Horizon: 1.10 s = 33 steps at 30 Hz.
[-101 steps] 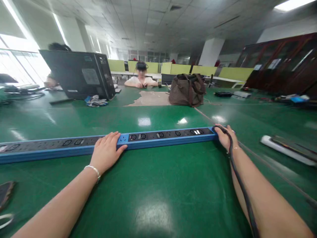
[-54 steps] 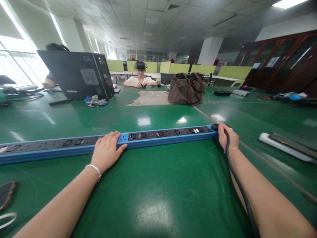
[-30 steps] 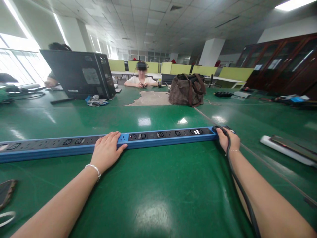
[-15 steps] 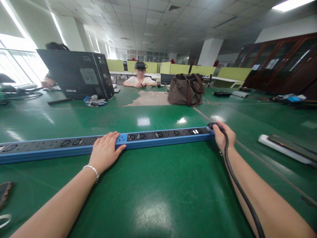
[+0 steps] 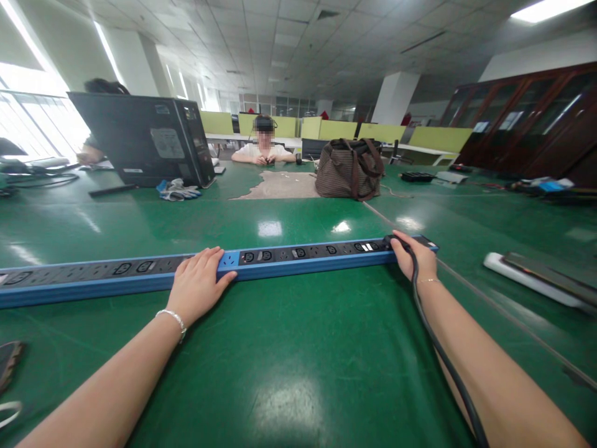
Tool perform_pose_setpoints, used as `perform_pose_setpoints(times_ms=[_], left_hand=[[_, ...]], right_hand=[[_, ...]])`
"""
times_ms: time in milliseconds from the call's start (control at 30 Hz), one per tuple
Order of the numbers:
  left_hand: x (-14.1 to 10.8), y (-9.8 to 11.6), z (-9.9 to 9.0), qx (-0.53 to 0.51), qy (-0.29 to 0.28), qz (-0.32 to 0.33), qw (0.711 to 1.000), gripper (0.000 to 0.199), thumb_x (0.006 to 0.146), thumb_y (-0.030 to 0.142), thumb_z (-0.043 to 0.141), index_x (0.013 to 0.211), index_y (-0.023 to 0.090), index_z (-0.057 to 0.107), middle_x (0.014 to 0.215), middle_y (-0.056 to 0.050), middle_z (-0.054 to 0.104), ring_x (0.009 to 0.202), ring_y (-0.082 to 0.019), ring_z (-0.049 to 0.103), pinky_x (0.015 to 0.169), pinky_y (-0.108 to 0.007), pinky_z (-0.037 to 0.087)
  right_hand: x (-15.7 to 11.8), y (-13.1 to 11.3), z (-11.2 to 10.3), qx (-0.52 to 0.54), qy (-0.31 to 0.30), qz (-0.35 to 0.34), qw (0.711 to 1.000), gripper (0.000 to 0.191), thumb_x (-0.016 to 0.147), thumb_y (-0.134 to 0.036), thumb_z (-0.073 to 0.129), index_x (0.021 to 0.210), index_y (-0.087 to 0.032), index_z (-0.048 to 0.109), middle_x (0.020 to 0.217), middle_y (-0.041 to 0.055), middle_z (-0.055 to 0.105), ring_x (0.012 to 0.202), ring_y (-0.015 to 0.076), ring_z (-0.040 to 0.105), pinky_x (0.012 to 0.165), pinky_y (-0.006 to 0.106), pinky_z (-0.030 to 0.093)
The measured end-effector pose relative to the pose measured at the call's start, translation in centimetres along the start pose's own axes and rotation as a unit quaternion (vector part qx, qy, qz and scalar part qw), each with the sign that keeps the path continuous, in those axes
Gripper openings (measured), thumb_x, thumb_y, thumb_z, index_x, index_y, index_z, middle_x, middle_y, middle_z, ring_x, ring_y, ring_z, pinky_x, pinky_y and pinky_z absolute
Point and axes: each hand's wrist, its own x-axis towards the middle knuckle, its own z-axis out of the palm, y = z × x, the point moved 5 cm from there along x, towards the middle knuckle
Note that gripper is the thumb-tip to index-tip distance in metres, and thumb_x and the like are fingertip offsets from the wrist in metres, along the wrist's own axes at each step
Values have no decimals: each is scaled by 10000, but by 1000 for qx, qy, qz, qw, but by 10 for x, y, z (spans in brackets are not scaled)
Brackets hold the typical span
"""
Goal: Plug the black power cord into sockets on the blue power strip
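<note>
The scene is taken up mostly by the green table [image 5: 280, 342]. Across its nearer part the blue strip [image 5: 321, 267] is laid, with its sockets faced upward and its left end cut off by the edge of view. On the far side, well apart from the strip, the black tower [image 5: 133, 140] is stood to the left and the brown bag [image 5: 347, 169] is set farther right.

The strip is touched by both hands. By the left hand [image 5: 198, 283] it is pressed from above: the fingers are stretched out across its black top, just left of the blue socket, and the thumb is laid against the near side. Whether the fingertips are hooked over the far edge cannot be told. By the right hand [image 5: 415, 258], at the strip's right end, the black plug [image 5: 388, 241] is pinched between thumb and forefinger, its body pointed left past the fingertips, over the strip's top. Whether it is seated in a socket cannot be told. From it the cord [image 5: 421, 314] is led over the right hand and down alongside the forearm. The gloves [image 5: 178, 190] are heaped beside the tower, and the phone [image 5: 8, 363] is partly cut off at lower left.
</note>
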Motion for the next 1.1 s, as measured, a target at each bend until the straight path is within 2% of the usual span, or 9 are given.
perform_pose_setpoints(times_ms=[167, 400, 633, 833, 1000, 1100], left_hand=[[0, 0, 0, 7, -3, 0, 1000, 586, 869, 529, 358, 1284, 130, 465, 1343, -149, 505, 1249, -287, 440, 1018, -451, 332], [0, 0, -1, 1, -8, -2, 1000, 579, 868, 523, 363, 1288, 138, 466, 1345, -141, 505, 1254, -284, 436, 1024, -447, 326], [0, 2, -2, 9, -2, 1, 1000, 581, 873, 519, 359, 1286, 125, 469, 1335, -148, 514, 1244, -284, 447, 1019, -445, 332], [-1, 3, -3, 22, 2, 4, 1000, 578, 879, 510, 362, 1286, 114, 466, 1331, -148, 517, 1235, -288, 453, 1012, -440, 337], [-1, 3, -3, 18, 5, 4, 1000, 570, 878, 506, 370, 1286, 120, 464, 1340, -140, 510, 1238, -283, 451, 1014, -436, 335], [-1, 2, -3, 18, 7, 5, 1000, 574, 875, 509, 373, 1281, 115, 470, 1330, -148, 516, 1233, -289, 455, 1012, -439, 337]], right_hand=[[-5, 0, 2, -21, -21, -3, 1000, 458, 790, -451, 465, 1159, -253, 650, 951, 73, 711, 876, 268, 645, 794, 389, 495], [-8, 4, 5, 7, -27, 18, 999, 481, 796, -473, 463, 1190, -251, 626, 1028, 74, 694, 949, 275, 630, 843, 399, 482], [-8, 5, 8, 62, 13, 18, 998, 455, 776, -438, 484, 1126, -210, 665, 987, 81, 705, 904, 260, 638, 827, 388, 486], [-8, 8, 11, 44, 18, 26, 999, 477, 779, -443, 481, 1151, -198, 651, 1001, 98, 702, 918, 274, 638, 848, 414, 478], [-3, 13, 19, 15, 26, -12, 999, 445, 799, -447, 458, 1060, -175, 695, 1050, 110, 688, 1032, 276, 604, 924, 414, 442], [-2, 18, 23, -17, 28, -14, 999, 434, 814, -444, 452, 1082, -199, 690, 1084, 111, 673, 1116, 278, 557, 964, 428, 410]])
